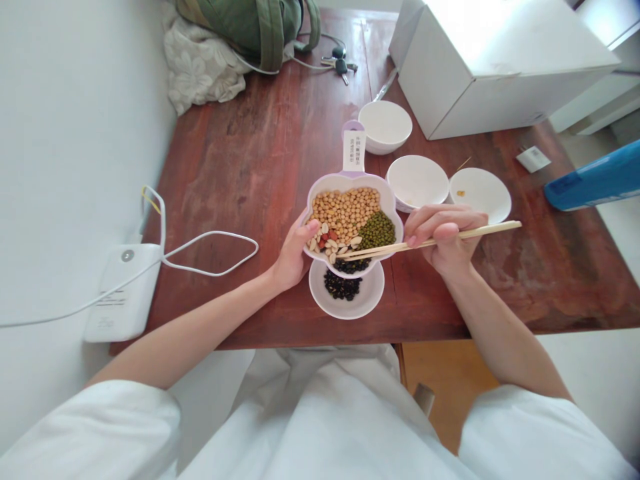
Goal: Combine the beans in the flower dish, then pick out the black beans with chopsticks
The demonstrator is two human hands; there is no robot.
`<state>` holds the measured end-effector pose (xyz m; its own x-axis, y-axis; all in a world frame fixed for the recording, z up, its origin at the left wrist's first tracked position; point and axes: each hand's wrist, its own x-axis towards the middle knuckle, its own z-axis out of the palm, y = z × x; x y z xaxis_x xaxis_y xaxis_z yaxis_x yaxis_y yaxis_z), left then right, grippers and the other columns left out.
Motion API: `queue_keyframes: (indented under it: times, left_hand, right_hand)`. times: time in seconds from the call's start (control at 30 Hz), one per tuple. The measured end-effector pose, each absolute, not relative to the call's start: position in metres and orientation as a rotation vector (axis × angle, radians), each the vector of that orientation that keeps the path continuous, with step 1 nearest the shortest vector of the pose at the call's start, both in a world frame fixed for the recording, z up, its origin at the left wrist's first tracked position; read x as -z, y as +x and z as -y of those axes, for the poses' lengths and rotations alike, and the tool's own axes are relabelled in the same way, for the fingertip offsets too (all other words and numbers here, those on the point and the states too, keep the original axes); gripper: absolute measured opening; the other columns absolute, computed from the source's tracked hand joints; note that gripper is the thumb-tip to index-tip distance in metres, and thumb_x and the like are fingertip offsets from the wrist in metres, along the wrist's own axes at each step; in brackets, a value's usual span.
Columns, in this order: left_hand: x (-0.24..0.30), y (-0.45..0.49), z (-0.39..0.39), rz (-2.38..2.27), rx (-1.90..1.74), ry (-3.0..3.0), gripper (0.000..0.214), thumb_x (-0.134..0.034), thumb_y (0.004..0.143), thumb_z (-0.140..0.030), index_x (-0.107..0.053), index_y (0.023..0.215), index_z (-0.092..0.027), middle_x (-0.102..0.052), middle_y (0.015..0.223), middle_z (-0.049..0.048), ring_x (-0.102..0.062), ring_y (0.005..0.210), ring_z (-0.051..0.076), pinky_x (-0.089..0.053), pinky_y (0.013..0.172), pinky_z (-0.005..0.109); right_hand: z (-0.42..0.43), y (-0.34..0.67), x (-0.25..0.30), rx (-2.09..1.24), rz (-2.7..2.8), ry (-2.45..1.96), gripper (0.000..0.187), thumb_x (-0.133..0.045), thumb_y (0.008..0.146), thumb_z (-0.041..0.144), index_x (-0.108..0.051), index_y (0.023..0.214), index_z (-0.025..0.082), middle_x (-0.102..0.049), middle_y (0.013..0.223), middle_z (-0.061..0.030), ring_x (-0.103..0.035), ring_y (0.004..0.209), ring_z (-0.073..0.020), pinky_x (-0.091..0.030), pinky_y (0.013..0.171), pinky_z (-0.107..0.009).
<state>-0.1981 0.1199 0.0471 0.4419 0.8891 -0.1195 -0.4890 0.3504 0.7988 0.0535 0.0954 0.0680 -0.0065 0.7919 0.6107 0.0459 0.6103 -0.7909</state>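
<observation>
Red-brown wooden counter [240, 200] against a white wall. On it: backpack [250, 27], keys [340, 63], white box [500, 67], blue bottle [595, 177], two white bowls [385, 143], white plate [493, 200].

Item: lilac-rimmed divided dish [350, 179], raised over a lower white bowl [370, 300] near the counter's front edge; contact between them cannot be told. Contents: soybeans [345, 213], mung beans [377, 230], black beans [350, 265], pale kernels [330, 250].

Left hand [295, 257]: grip curled around the dish's edge. Right hand [445, 233]: grip pressed together, pinching chopsticks [430, 241], tips over the kernels; any kernel held cannot be told.

Handling: dish probably light and stiff, best held by its labelled handle [354, 150] or rim. Seeds look small, hard and slippery.
</observation>
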Motion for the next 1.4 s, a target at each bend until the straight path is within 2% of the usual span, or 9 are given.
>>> queue_keyframes:
  times: [0.27, 0.83, 1.27, 1.4]
  left_hand:
    - [-0.046, -0.199, -0.121, -0.607, -0.964, 0.790, 0.066, -0.073, 0.090, -0.057, -0.064, 0.146, -0.024, -0.073, 0.149, 0.0105, -0.059, 0.151, 0.043, -0.054, 0.123, 0.058]
    - [-0.048, -0.199, -0.119, -0.634, -0.966, 0.775, 0.063, -0.073, 0.090, -0.055, -0.066, 0.144, -0.023, -0.074, 0.148, 0.0098, -0.060, 0.151, 0.042, -0.055, 0.122, 0.058]
    - [-0.044, -0.201, -0.119, -0.623, -0.981, 0.777, 0.057, -0.074, 0.092, -0.055, -0.069, 0.141, -0.025, -0.075, 0.147, 0.0080, -0.056, 0.155, 0.040, -0.053, 0.126, 0.055]
    - [-0.043, -0.200, -0.119, -0.618, -0.977, 0.774, 0.062, -0.075, 0.091, -0.056, -0.067, 0.144, -0.025, -0.075, 0.148, 0.0085, -0.056, 0.155, 0.040, -0.052, 0.126, 0.055]
  right_hand:
    - [-0.096, 0.051, -0.068, -0.686, 1.447, -0.715, 0.039, -0.075, 0.098, 0.058, -0.088, 0.079, 0.026, -0.075, 0.064, -0.0048, -0.067, 0.051, -0.0193, -0.046, 0.045, -0.034]
    - [-0.095, 0.060, -0.068, -0.741, 1.501, -0.766, 0.039, -0.080, 0.091, 0.065, -0.088, 0.077, 0.029, -0.072, 0.063, -0.0043, -0.060, 0.048, -0.0176, -0.044, 0.045, -0.035]
    - [-0.097, 0.059, -0.070, -0.726, 1.541, -0.715, 0.038, -0.076, 0.094, 0.063, -0.089, 0.079, 0.031, -0.073, 0.063, -0.0047, -0.064, 0.049, -0.0184, -0.045, 0.043, -0.034]
    - [-0.096, 0.060, -0.071, -0.722, 1.542, -0.718, 0.037, -0.076, 0.095, 0.062, -0.090, 0.081, 0.031, -0.075, 0.064, -0.0047, -0.065, 0.049, -0.0182, -0.046, 0.045, -0.034]
